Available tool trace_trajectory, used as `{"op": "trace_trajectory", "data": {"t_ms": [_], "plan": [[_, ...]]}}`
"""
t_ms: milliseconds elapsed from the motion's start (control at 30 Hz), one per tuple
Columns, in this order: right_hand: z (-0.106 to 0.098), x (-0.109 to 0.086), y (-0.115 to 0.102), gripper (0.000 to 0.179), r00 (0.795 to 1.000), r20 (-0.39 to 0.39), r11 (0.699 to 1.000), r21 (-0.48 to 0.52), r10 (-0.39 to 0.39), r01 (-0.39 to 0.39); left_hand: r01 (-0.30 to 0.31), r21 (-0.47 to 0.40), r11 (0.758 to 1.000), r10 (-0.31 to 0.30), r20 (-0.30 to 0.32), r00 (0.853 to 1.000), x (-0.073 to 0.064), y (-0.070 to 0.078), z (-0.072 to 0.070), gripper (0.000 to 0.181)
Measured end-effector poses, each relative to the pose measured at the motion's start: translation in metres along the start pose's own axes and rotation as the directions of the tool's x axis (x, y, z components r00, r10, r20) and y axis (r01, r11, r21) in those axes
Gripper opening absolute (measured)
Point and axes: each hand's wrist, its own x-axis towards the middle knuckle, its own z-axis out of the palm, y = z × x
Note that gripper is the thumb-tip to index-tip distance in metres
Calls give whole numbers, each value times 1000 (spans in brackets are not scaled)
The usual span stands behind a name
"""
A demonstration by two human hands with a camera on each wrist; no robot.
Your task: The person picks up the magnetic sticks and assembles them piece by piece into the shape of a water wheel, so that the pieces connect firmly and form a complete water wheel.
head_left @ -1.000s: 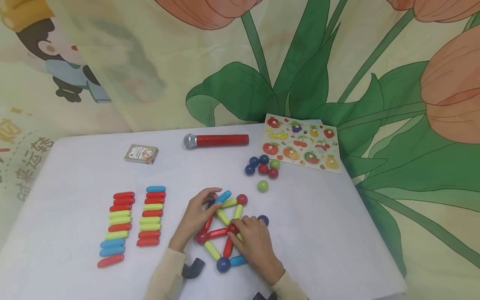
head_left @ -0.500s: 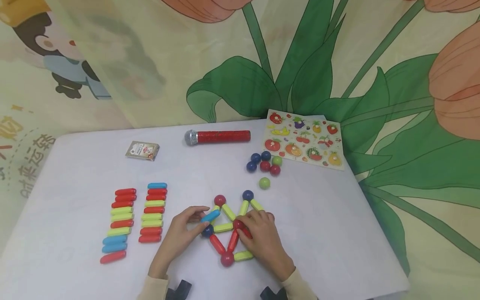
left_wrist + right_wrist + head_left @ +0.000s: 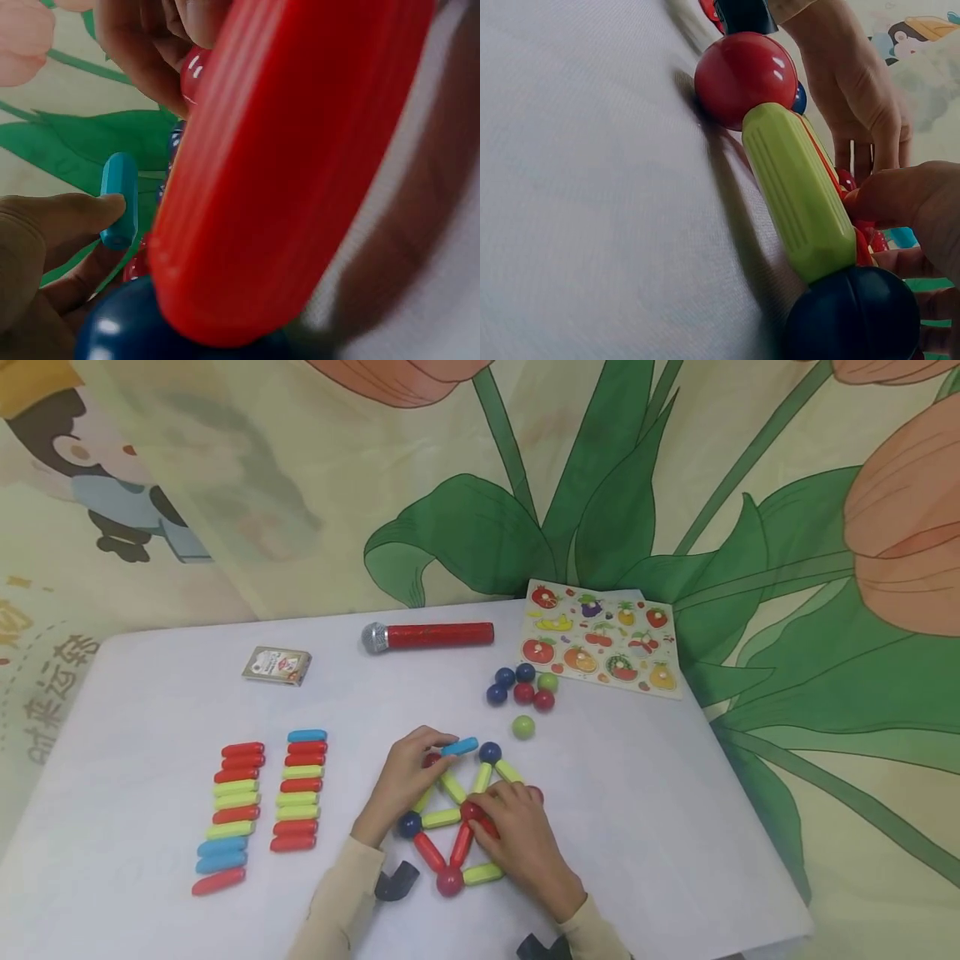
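Between thumb and fingers, my left hand (image 3: 405, 777) pinches a blue magnetic stick (image 3: 460, 747). The stick is held above the gap between a partly covered red ball (image 3: 432, 761) and a dark blue ball (image 3: 490, 752); whether it touches either is unclear. Below lies a wheel-like frame of sticks and balls, including a yellow-green stick (image 3: 441, 818), a red stick (image 3: 429, 852) and a lower red ball (image 3: 450, 882). My right hand (image 3: 525, 839) holds the central red ball (image 3: 470, 811), its thumb and fingertips around it. That hand covers the frame's right part.
Two columns of loose sticks (image 3: 236, 799) lie on the left. Several loose balls (image 3: 523, 692) sit behind the frame, with one green ball (image 3: 523, 727) nearer. Farther back are a small card box (image 3: 277, 666), a red microphone (image 3: 438, 636) and a fruit puzzle board (image 3: 600, 639).
The frame has turned counterclockwise under my right hand, then stayed put. My left hand has carried the blue stick from beside the left blue ball up to the top red ball.
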Motion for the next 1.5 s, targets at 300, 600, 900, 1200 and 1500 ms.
{"op": "trace_trajectory", "data": {"t_ms": [300,600,900,1200,1500], "plan": [[0,0,0,33,999,-24,1000,-15,-22,22,2,78,997,-6,59,998,1,-5,7,22],[1,0,0,32,999,-30,999,-14,-32,32,-5,85,996,-3,100,995,1,-7,7,27],[2,1,2,33,999,-37,999,-9,-36,35,-13,97,995,1,121,993,3,-7,9,31],[-4,13,9,33,991,-126,997,72,40,-31,-49,140,989,27,158,987,5,-7,10,35],[0,55,32,40,982,20,971,147,189,-190,-110,124,986,93,133,987,9,-11,11,32]]}}
